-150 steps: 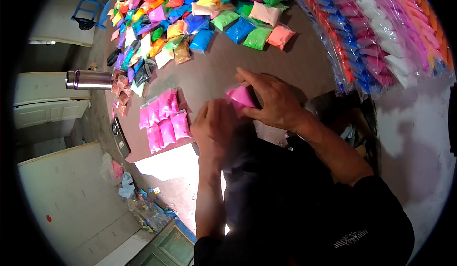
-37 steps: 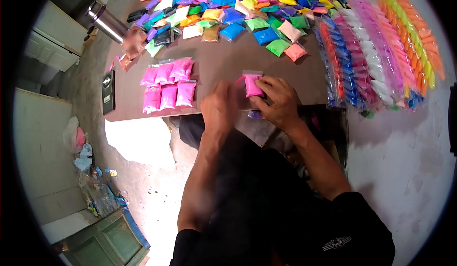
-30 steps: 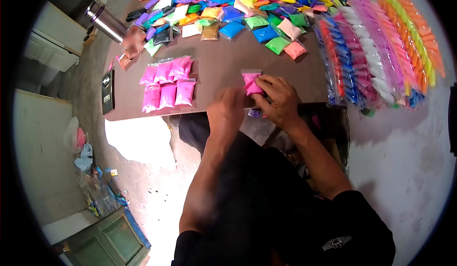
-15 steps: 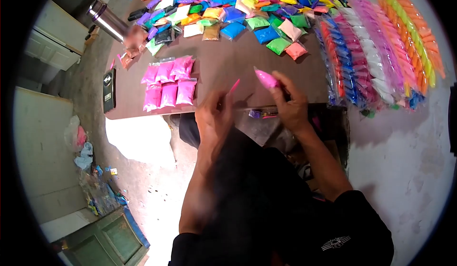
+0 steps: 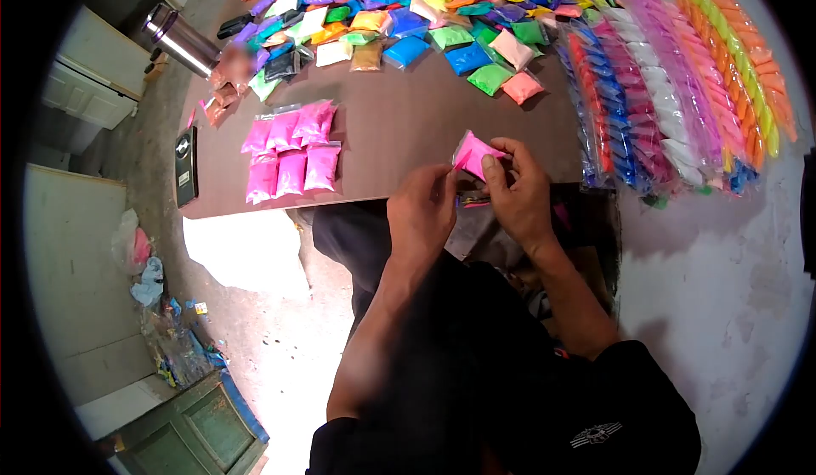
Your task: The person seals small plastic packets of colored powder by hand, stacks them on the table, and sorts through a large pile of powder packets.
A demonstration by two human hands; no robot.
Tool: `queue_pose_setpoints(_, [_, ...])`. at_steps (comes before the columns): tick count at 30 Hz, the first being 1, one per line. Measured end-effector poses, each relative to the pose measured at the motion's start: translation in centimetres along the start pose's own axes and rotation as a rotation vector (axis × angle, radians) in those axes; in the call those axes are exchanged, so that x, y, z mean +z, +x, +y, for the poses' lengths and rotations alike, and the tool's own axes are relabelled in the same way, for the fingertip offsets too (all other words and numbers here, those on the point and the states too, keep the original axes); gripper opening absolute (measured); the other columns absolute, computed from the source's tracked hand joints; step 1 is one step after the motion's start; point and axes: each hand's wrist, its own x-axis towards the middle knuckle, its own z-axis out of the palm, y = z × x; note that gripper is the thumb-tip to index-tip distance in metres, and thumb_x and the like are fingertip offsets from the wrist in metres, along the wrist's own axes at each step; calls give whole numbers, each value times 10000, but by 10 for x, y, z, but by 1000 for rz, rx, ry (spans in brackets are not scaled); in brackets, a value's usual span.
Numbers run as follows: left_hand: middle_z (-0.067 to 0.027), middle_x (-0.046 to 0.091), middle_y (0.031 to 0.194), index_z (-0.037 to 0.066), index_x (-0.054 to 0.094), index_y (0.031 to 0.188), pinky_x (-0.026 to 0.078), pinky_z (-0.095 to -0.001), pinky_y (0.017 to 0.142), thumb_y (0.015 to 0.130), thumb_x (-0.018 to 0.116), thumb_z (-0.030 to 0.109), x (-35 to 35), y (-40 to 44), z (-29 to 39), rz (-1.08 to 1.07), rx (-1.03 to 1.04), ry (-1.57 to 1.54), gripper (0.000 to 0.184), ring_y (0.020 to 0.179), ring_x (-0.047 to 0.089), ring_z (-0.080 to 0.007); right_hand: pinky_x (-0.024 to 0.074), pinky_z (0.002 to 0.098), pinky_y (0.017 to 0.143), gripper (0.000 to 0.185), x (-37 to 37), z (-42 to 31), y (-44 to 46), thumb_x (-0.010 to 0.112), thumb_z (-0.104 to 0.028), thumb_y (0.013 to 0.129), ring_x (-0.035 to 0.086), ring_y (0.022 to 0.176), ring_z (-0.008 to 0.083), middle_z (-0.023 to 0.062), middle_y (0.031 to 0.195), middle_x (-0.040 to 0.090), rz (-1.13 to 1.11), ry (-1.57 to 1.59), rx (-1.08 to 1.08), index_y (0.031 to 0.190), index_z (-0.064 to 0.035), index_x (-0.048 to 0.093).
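A brown tabletop (image 5: 399, 110) stretches from a far heap of multicoloured pouches (image 5: 406, 26) to its straight near edge, with working room between two rows of pink pouches (image 5: 290, 166) at left and long plastic-wrapped strips (image 5: 667, 88) at right. By that near edge, the right hand (image 5: 522, 193) grasps a single pink pouch (image 5: 477, 156) between thumb and fingers. The left hand (image 5: 420, 213) has its fingertips beside the pouch's left corner, though whether they pinch it I cannot tell.
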Motion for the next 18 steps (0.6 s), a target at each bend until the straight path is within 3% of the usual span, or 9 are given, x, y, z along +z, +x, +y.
queue_pose_setpoints(2, [-166,703,790,-20,721,976,526,-305,632,912,744,86,2,2,-1,-11,12,31,126,660,684,-210,550,331,650,292,-4,-4,-1,725,-182,921,695,717,211,127,915,704,77,-364,-235,1158,-25,660])
queue_pose_setpoints(5, [-180,703,805,-11,717,956,538,-338,635,891,750,71,5,4,-1,-33,15,65,110,675,701,-274,557,356,653,285,-10,-15,-4,750,-195,888,694,737,264,117,936,684,69,-526,-247,1139,-70,697])
queue_pose_setpoints(10, [-155,719,853,56,711,918,556,-410,656,896,724,133,6,13,-7,-130,43,372,82,757,705,-362,558,369,653,236,-11,3,-4,773,-213,872,689,750,272,76,920,666,53,-563,-343,1083,-113,739])
queue_pose_setpoints(18, [-163,714,855,71,717,926,558,-422,685,900,711,132,-4,26,1,-140,61,327,67,790,700,-383,557,384,659,230,-12,2,-4,785,-217,860,687,763,300,83,906,660,54,-562,-331,1053,-101,741])
